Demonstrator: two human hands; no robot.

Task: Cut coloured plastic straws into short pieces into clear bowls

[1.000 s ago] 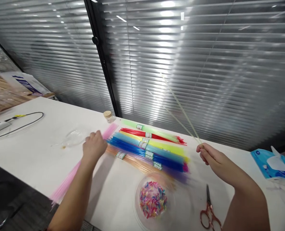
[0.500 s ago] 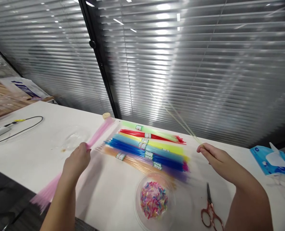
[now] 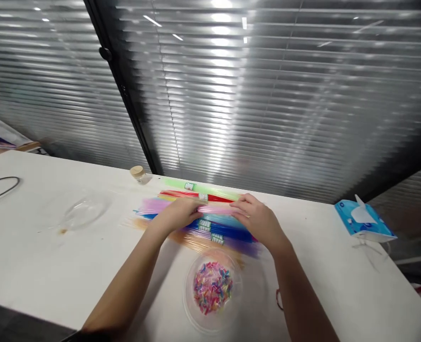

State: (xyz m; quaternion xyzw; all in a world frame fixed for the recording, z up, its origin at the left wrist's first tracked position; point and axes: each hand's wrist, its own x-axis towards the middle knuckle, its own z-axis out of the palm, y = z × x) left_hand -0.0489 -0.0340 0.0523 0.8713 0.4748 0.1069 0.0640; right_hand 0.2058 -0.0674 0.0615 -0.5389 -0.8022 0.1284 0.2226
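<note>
A bundle of pink straws (image 3: pixel 217 209) lies across the coloured bundles near the table's back edge. My left hand (image 3: pixel 183 213) is closed around its middle. At the bundle's right part, my right hand (image 3: pixel 255 219) has its fingers bent against the pink straws; blur hides whether anything else is in it. Beneath and beside them are green straws (image 3: pixel 173 183), red straws (image 3: pixel 217 198), blue straws (image 3: pixel 231 231) and orange straws (image 3: pixel 187 241), several with paper bands. A clear round bowl (image 3: pixel 187 297) in front holds many short coloured pieces (image 3: pixel 212 287).
A small jar (image 3: pixel 138 172) with a wooden-looking lid stands at the back edge. Clear plastic (image 3: pixel 84 213) lies at left, a black cable (image 3: pixel 4 179) farther left. A blue tissue pack (image 3: pixel 365 221) sits at right. Scissors (image 3: pixel 278 299) are mostly hidden by my right forearm.
My left hand has brought the pink bundle rightward over the other bundles. My right hand has moved left to it, and the thin pale straws it held upright no longer show. The view has shifted right.
</note>
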